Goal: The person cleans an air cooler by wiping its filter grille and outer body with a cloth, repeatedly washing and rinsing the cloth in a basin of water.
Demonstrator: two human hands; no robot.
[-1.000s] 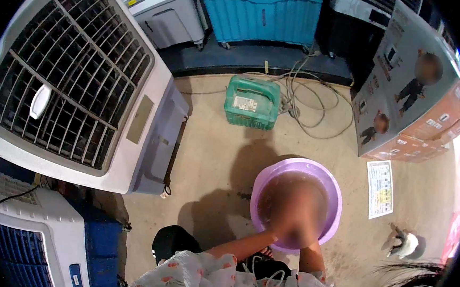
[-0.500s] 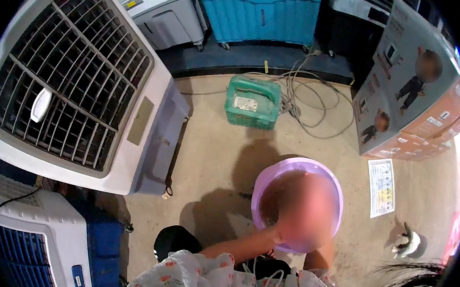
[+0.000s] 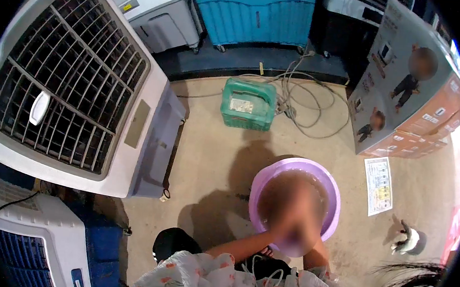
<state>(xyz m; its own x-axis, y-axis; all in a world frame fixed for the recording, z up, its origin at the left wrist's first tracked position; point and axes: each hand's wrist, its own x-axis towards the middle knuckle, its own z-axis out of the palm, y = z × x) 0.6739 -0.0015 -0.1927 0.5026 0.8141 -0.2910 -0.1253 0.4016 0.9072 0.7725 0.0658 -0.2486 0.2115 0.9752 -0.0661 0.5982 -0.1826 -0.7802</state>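
Observation:
A lilac plastic basin [image 3: 333,197] stands on the floor close in front of me, with brownish, murky water [image 3: 313,180] in it. My left hand [image 3: 285,221] reaches into the basin over its near left rim. Beside it, my right hand [image 3: 311,221] comes in over the near right side. Both hands are close together above or in the water and heavily blurred. Their fingers cannot be made out, nor can anything they may hold. The near part of the basin is partly hidden by the hands.
A large air cooler [image 3: 150,138] stands at left, with a blue and white one [image 3: 63,233] nearer. Beyond the basin are a green plastic-cased device [image 3: 247,121] and coiled cable [image 3: 317,115]. Printed cartons [image 3: 403,102], a paper sheet [image 3: 378,186] and a small black-and-white object [image 3: 407,238] lie right.
The hands have dropped lower in the basin and toward me. The bright reddish blur over its right half has given way to a darker one, and more water shows.

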